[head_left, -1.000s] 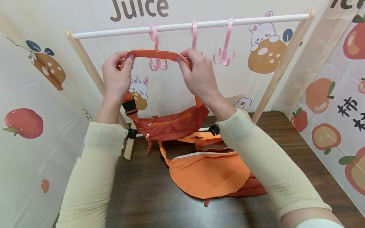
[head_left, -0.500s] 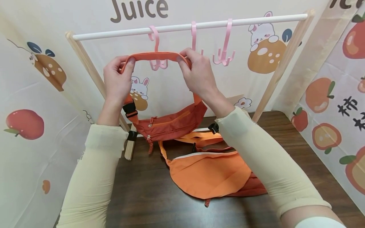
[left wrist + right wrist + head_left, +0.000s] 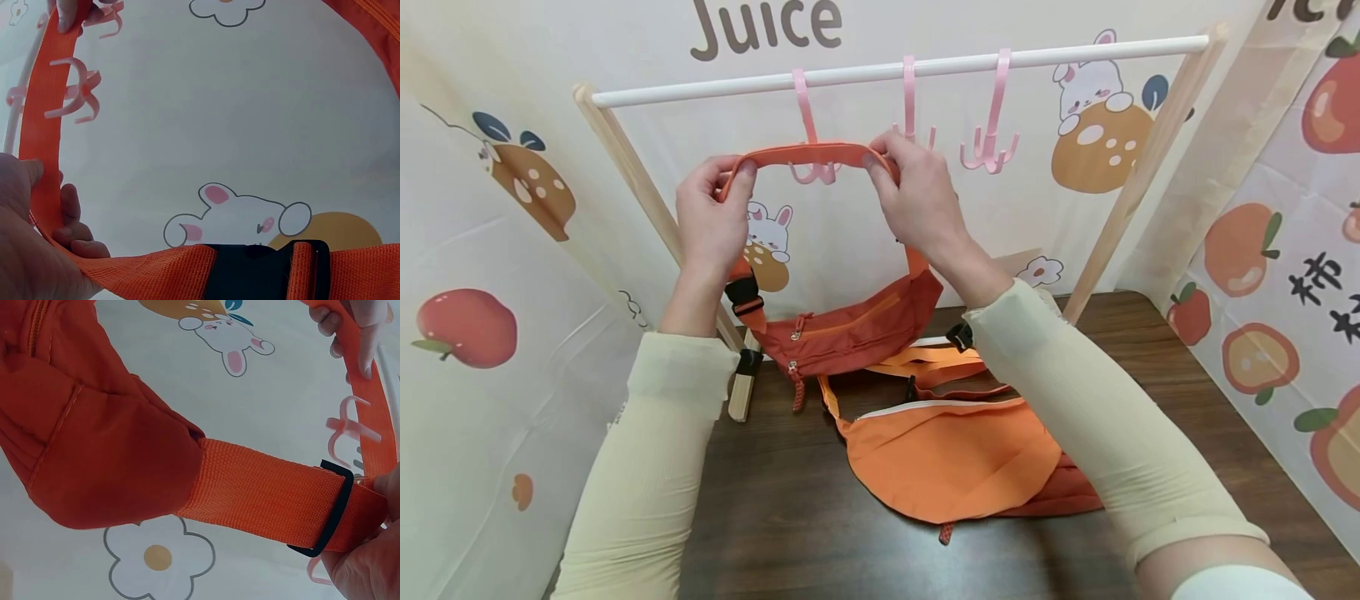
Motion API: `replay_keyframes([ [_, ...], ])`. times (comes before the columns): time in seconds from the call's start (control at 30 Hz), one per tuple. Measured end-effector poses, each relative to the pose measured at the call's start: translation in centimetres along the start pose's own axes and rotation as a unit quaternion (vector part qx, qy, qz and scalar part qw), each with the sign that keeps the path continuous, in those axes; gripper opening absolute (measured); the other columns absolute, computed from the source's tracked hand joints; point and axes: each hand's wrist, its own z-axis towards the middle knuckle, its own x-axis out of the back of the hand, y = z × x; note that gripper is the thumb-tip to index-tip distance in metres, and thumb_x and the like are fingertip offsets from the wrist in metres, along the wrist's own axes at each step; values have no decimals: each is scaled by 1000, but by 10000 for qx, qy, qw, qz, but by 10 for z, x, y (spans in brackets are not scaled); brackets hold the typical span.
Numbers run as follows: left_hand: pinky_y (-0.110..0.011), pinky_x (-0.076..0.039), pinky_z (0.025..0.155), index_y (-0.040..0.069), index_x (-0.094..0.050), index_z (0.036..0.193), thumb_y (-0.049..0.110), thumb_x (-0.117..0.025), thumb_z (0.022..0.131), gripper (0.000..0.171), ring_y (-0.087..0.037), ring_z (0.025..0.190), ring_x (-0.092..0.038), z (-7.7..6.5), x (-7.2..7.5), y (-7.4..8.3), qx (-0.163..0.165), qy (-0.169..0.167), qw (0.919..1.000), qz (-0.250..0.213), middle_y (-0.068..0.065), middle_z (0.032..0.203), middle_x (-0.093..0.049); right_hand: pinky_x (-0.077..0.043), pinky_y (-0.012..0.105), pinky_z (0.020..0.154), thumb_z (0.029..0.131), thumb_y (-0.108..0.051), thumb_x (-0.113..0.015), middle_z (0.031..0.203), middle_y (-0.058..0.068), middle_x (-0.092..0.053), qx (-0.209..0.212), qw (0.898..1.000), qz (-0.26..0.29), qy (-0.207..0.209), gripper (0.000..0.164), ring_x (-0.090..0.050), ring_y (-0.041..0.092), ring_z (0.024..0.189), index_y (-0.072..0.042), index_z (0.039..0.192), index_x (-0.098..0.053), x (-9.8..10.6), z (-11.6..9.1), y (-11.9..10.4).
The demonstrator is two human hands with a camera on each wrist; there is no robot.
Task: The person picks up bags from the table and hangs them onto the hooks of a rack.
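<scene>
In the head view, my left hand [image 3: 711,212] and right hand [image 3: 921,187] each pinch the orange strap [image 3: 775,156] of a rust-red waist bag [image 3: 857,329], thumbs toward me. Between them the strap runs nearly level, crossing the stem of the leftmost pink hook [image 3: 805,108], whose prongs show just below it. The bag hangs beneath, zips facing me, its black buckle [image 3: 742,292] on the left side. In the left wrist view, the hook's prongs [image 3: 81,94] overlap the strap. A black slider [image 3: 331,509] sits on the strap near my right hand in the right wrist view.
A white rail [image 3: 700,89] on wooden legs carries two more pink hooks, a middle one [image 3: 910,92] and a right one [image 3: 992,125]. On the dark wooden table [image 3: 790,517], an orange bag [image 3: 947,458] partly covers another rust-red bag [image 3: 1067,492].
Both hands and the strap have come down slightly. The leftmost hook has turned on the rail, and less of its prong part shows below the strap.
</scene>
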Motion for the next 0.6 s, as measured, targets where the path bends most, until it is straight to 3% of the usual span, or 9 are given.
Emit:
replay_keyframes([
  [0.13, -30, -42, 77, 17, -77, 128, 39, -65, 106, 33, -14, 92, -51, -2, 0, -2, 104, -66, 9999, 61, 2, 96, -59, -49, 27, 64, 111, -27, -58, 103, 6, -73, -89, 9999, -35, -54, 27, -53, 19, 70, -10, 128, -70, -3, -3, 3],
  [0.6, -30, -43, 74, 17, -75, 132, 42, -63, 107, 38, -15, 92, -52, -7, -8, -12, 276, -258, 9989, 275, 1, 100, -60, -46, 29, 59, 111, -25, -57, 82, 4, -59, -89, 9998, -39, -199, 24, -49, 21, 66, -10, 125, -70, -13, -9, 16],
])
